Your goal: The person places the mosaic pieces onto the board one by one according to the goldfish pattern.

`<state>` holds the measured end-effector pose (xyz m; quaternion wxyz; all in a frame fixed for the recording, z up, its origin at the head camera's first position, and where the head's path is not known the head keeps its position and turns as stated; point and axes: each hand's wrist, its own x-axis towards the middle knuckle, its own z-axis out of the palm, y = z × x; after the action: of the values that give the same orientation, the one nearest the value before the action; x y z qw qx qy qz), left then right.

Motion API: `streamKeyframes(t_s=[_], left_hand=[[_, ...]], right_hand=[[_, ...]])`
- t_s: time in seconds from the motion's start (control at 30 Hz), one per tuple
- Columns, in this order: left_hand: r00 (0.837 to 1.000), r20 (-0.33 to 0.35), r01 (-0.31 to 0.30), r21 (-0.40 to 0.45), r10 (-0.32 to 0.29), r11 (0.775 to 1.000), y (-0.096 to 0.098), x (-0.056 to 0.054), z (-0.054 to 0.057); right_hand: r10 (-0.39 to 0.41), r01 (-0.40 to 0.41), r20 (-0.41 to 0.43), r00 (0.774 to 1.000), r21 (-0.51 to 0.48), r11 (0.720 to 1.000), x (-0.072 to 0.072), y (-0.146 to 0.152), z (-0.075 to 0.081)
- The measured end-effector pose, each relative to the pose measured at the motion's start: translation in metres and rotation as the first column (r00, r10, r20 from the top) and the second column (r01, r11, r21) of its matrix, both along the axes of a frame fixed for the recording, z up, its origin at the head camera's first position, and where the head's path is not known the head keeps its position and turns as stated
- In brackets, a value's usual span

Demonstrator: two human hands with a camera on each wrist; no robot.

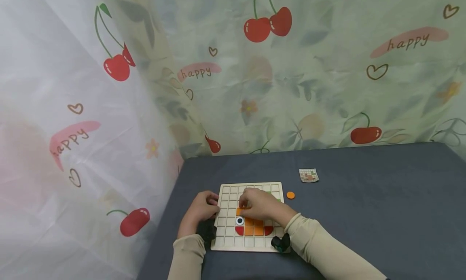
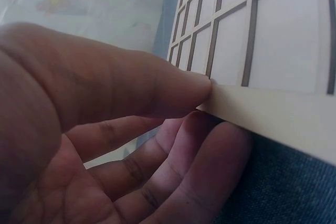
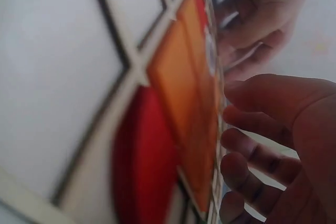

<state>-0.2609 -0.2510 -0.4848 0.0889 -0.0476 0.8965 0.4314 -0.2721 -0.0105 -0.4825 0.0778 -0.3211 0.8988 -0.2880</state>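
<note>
A pale wooden grid board (image 1: 223,219) lies on the dark cloth. My left hand (image 1: 199,209) pinches its left edge, thumb on the frame and fingers curled under the rim in the left wrist view. Over the middle of the grid is my right hand (image 1: 263,205), its fingertips right at the board beside an orange tile (image 1: 238,211). Nothing shows between its loosely bent, parted fingers (image 3: 257,119) in the right wrist view. Below sit an eye tile (image 1: 240,221), orange tiles (image 1: 253,228) and rounded red tiles (image 1: 268,230). Green tiles behind the right hand are partly hidden.
An orange disc (image 1: 290,195) lies just right of the board. Beyond it is a small printed card (image 1: 309,175) with a coloured grid pattern. A cherry-printed curtain (image 1: 225,110) stands behind the table (image 1: 382,207) and along its left side.
</note>
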Motion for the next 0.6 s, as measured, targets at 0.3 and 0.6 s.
streamKeyframes(t_s=[0.3,0.6], left_hand=[[1.0,0.001,-0.002,-0.002,0.002,1.0,-0.001,0.001,0.0],[1.0,0.001,0.006,-0.01,-0.006,1.0,0.001,0.001,0.001]], right_hand=[[0.045,-0.035,0.065,0.997,-0.15,0.988,-0.006,0.035,0.015],[-0.003,0.015,0.059,0.998,-0.196,0.981,-0.007,0.098,0.029]])
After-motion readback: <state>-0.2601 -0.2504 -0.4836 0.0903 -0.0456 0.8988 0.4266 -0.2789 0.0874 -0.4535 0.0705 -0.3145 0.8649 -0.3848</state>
